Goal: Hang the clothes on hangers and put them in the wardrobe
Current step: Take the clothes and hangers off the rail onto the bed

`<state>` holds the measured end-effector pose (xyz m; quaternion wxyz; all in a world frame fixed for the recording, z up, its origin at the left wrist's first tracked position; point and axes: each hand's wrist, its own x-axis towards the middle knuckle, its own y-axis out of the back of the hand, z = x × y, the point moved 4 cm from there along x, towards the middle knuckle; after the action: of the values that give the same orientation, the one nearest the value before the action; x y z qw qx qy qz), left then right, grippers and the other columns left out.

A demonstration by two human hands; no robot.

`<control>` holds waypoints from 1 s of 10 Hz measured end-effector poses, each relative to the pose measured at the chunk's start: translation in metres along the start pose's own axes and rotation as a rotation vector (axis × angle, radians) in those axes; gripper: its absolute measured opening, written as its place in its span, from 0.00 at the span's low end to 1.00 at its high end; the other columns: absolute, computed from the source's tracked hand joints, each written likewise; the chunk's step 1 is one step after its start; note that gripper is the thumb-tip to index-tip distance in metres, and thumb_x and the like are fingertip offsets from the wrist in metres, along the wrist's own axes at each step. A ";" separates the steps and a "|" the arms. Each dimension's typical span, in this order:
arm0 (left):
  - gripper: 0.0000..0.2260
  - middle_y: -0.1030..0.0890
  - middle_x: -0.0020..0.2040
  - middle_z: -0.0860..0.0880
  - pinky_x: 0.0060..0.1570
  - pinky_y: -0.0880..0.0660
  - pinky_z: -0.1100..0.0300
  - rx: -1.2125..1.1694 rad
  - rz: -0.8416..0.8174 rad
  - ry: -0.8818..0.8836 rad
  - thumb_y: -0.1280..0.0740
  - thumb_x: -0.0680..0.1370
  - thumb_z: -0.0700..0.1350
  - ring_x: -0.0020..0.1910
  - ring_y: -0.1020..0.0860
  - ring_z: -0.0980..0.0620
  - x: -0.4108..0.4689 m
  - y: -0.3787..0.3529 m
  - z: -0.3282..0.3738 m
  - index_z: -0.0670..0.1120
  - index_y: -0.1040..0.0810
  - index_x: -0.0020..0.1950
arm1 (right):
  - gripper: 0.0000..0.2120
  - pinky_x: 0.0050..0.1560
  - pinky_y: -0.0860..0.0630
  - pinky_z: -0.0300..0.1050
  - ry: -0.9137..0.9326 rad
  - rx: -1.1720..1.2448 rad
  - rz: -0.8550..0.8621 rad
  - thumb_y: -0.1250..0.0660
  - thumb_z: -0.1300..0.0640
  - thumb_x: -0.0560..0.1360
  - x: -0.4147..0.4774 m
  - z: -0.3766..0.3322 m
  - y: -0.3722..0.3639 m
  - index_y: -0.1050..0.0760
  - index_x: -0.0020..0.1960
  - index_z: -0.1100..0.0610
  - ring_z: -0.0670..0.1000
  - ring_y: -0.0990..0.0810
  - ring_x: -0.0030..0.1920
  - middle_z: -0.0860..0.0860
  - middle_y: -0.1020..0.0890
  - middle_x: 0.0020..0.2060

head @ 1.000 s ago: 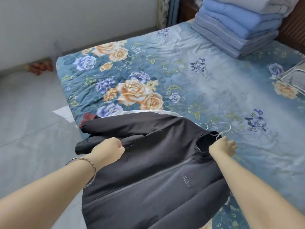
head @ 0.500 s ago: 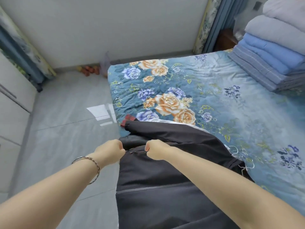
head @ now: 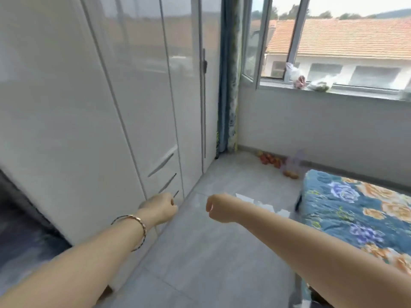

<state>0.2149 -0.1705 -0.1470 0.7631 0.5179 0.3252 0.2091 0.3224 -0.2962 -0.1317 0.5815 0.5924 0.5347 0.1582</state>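
- Head view: wardrobe (head: pixel 133 107) stands left, its white doors closed; no garment or hanger in sight.
- Left hand (head: pixel 159 208) and right hand (head: pixel 219 207) curl into fists, apparently empty.
- Likely step: the wardrobe approach; next, open a door.

wardrobe (head: pixel 89 107) left, bed (head: pixel 355 218) right, perhaps fruit (head: pixel 270 160) between

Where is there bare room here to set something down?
The grey floor between the wardrobe and the bed is bare, right up to the curtain. The bed's visible top looks free too. Crowded: by the far wall, where fruit and a thin bag lie, and the windowsill with its bags.
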 end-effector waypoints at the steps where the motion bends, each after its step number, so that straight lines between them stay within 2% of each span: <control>1: 0.07 0.20 0.51 0.46 0.46 0.32 0.60 -0.043 0.123 0.162 0.43 0.77 0.44 0.52 0.22 0.45 -0.012 0.050 -0.097 0.48 0.27 0.42 | 0.18 0.59 0.29 0.48 0.162 -0.053 0.073 0.47 0.61 0.79 0.042 -0.102 0.026 0.32 0.68 0.60 0.59 0.27 0.62 0.58 0.28 0.65; 2: 0.09 0.20 0.50 0.46 0.44 0.32 0.60 -0.068 0.201 0.346 0.43 0.77 0.44 0.51 0.22 0.45 -0.037 0.087 -0.185 0.47 0.29 0.37 | 0.19 0.53 0.29 0.46 0.315 -0.055 0.139 0.45 0.60 0.77 0.079 -0.201 0.038 0.34 0.68 0.53 0.56 0.26 0.57 0.54 0.26 0.62; 3: 0.09 0.21 0.46 0.45 0.44 0.30 0.59 -0.089 0.287 0.488 0.44 0.77 0.42 0.49 0.22 0.44 -0.067 0.122 -0.255 0.45 0.25 0.42 | 0.20 0.52 0.27 0.45 0.503 -0.061 0.177 0.44 0.60 0.76 0.104 -0.297 0.048 0.33 0.66 0.50 0.56 0.24 0.56 0.53 0.25 0.60; 4: 0.09 0.26 0.38 0.48 0.38 0.34 0.60 -0.100 0.386 0.631 0.44 0.77 0.41 0.39 0.28 0.46 -0.102 0.155 -0.314 0.45 0.31 0.37 | 0.17 0.54 0.26 0.46 0.673 -0.106 0.157 0.45 0.61 0.76 0.115 -0.382 0.057 0.29 0.63 0.53 0.58 0.24 0.58 0.54 0.26 0.61; 5: 0.10 0.28 0.34 0.50 0.39 0.34 0.61 -0.123 0.493 0.797 0.44 0.77 0.42 0.38 0.29 0.47 -0.135 0.184 -0.364 0.47 0.33 0.36 | 0.15 0.58 0.24 0.49 0.825 -0.247 0.133 0.43 0.62 0.76 0.126 -0.456 0.059 0.25 0.60 0.60 0.60 0.23 0.57 0.57 0.23 0.58; 6: 0.10 0.25 0.42 0.48 0.41 0.34 0.61 -0.147 0.560 0.929 0.44 0.78 0.44 0.42 0.28 0.48 -0.169 0.211 -0.401 0.48 0.33 0.37 | 0.14 0.58 0.25 0.49 0.925 -0.300 0.094 0.42 0.60 0.76 0.133 -0.524 0.069 0.24 0.59 0.60 0.58 0.23 0.57 0.57 0.21 0.56; 7: 0.10 0.26 0.39 0.50 0.35 0.35 0.62 -0.139 0.631 1.046 0.44 0.78 0.43 0.41 0.28 0.48 -0.201 0.239 -0.435 0.47 0.33 0.37 | 0.15 0.59 0.25 0.49 1.002 -0.338 0.107 0.42 0.60 0.76 0.136 -0.582 0.085 0.25 0.60 0.60 0.57 0.23 0.58 0.57 0.21 0.57; 8: 0.09 0.28 0.36 0.50 0.32 0.37 0.62 -0.160 0.685 1.163 0.44 0.77 0.42 0.38 0.29 0.49 -0.231 0.260 -0.468 0.45 0.33 0.37 | 0.14 0.51 0.23 0.44 1.105 -0.382 0.109 0.45 0.65 0.77 0.142 -0.656 0.098 0.25 0.57 0.64 0.56 0.22 0.53 0.57 0.21 0.53; 9: 0.12 0.33 0.31 0.52 0.28 0.41 0.61 -0.184 0.702 1.228 0.44 0.76 0.41 0.30 0.34 0.52 -0.251 0.274 -0.494 0.46 0.38 0.32 | 0.06 0.41 0.27 0.42 1.178 -0.332 0.140 0.44 0.63 0.77 0.129 -0.711 0.111 0.28 0.48 0.58 0.53 0.27 0.46 0.54 0.25 0.42; 10: 0.14 0.37 0.28 0.51 0.26 0.44 0.62 -0.207 0.722 1.237 0.44 0.75 0.39 0.27 0.40 0.54 -0.255 0.286 -0.520 0.46 0.42 0.31 | 0.06 0.43 0.27 0.43 1.251 -0.076 0.171 0.43 0.59 0.77 0.110 -0.765 0.130 0.31 0.41 0.56 0.53 0.28 0.39 0.52 0.27 0.39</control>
<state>-0.3291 0.1099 0.0580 0.3677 0.3050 0.4849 0.7326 -0.1969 0.2231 0.1412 0.1647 0.4074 0.7183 0.5394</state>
